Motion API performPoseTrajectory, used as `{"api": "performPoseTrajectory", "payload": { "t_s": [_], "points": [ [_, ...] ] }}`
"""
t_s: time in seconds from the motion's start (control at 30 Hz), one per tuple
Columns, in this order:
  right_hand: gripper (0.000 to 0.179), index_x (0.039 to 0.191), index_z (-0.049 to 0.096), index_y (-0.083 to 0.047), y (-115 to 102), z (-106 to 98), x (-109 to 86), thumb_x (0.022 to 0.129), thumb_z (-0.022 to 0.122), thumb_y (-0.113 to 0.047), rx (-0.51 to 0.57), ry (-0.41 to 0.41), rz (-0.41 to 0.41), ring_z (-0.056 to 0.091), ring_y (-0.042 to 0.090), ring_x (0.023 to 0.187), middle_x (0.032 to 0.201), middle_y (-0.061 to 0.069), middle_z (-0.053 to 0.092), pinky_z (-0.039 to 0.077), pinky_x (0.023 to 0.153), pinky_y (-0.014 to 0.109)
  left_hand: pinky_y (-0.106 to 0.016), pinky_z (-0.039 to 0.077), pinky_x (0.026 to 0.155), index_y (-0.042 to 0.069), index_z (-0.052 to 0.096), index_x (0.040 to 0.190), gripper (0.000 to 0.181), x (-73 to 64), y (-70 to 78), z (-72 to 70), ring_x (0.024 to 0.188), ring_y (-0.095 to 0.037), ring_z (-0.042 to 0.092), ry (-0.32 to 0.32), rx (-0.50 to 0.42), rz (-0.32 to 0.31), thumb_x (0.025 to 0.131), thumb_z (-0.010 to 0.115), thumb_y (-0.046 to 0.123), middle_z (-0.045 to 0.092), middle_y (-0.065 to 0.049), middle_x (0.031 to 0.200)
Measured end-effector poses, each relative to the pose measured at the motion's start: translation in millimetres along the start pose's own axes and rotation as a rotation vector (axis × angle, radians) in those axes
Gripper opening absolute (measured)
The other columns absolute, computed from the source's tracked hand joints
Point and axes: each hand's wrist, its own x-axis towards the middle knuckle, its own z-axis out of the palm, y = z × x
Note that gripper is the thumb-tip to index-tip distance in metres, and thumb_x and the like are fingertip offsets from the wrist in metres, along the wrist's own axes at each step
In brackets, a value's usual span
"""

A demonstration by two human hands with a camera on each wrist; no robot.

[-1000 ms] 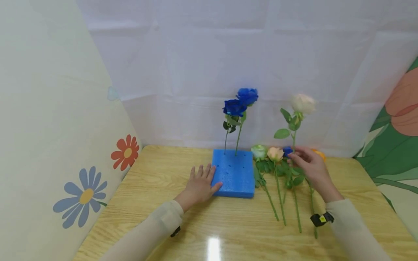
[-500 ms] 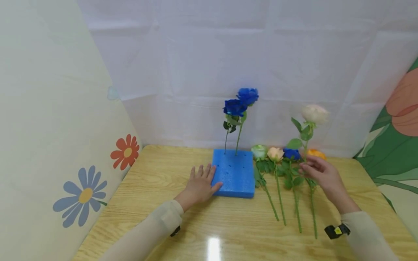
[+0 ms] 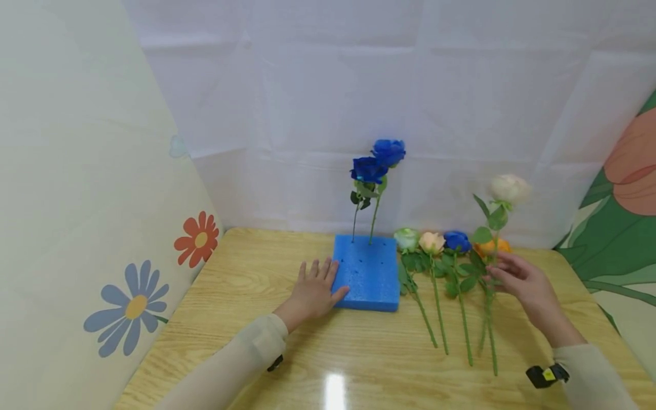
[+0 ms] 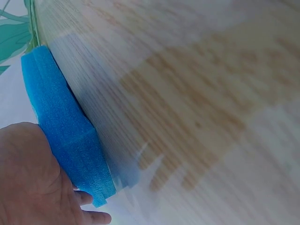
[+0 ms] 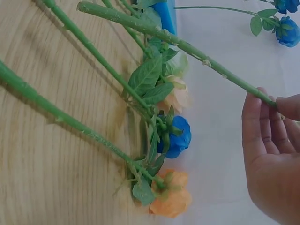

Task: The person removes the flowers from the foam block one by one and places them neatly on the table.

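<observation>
My right hand (image 3: 528,287) pinches the green stem of a pale cream rose (image 3: 509,189) between thumb and fingers, bloom upward. In the right wrist view the bare lower stem (image 5: 201,55) slants away from the fingertips, over the roses on the table. My left hand (image 3: 314,293) lies with fingers spread at the left edge of a blue foam block (image 3: 370,287), thumb over its top. From holes near the block's back edge rise two blue roses, a darker one (image 3: 368,169) and a brighter one (image 3: 389,151). The left wrist view shows the palm against the block's side (image 4: 65,117).
Right of the block several roses lie in a row, stems toward me: a pale green one (image 3: 406,239), a peach one (image 3: 432,242), a blue one (image 3: 457,241) and an orange one (image 3: 496,246). A white cloth (image 3: 287,188) hangs behind the wooden table (image 3: 246,267).
My right hand has moved right and slightly toward me with the cream rose, uncovering the lying blue rose; it now overlaps the orange one. My left hand has stayed on the block.
</observation>
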Motion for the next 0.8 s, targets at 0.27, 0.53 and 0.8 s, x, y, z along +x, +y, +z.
{"api": "performPoseTrajectory", "payload": {
  "t_s": [0.27,0.53,0.8],
  "points": [
    [0.056,0.151,0.041,-0.001,3.7,-11.7,-8.1,0.103,0.062,-0.018,0.004,0.003,0.039,0.069,0.001,0.097,0.107,-0.013,0.068,0.058,0.078,0.023,-0.064,0.007,0.121,0.011,0.014,0.164,0.081,0.4,-0.8,1.0,0.153,-0.044,0.016,0.002,-0.007,0.000,0.105,0.022,0.065,0.014,-0.013,0.169],
    [0.043,0.145,0.048,-0.012,12.3,-22.0,-12.8,0.103,0.060,-0.013,0.025,0.008,0.063,0.069,0.000,0.096,0.105,-0.013,0.069,0.058,0.076,0.022,-0.064,0.007,0.121,0.011,0.014,0.164,0.081,-0.2,-0.6,0.3,0.153,-0.044,0.016,-0.001,-0.007,0.001,0.104,0.021,0.066,0.014,-0.013,0.169],
    [0.040,0.141,0.050,-0.014,16.0,-31.3,-16.8,0.103,0.061,-0.013,0.051,-0.012,0.098,0.070,0.002,0.094,0.103,-0.011,0.070,0.059,0.076,0.024,-0.064,0.008,0.121,0.011,0.014,0.164,0.081,-2.4,0.8,-2.4,0.153,-0.044,0.017,0.000,0.009,-0.001,0.104,0.021,0.065,0.014,-0.013,0.169]
  ]
}}
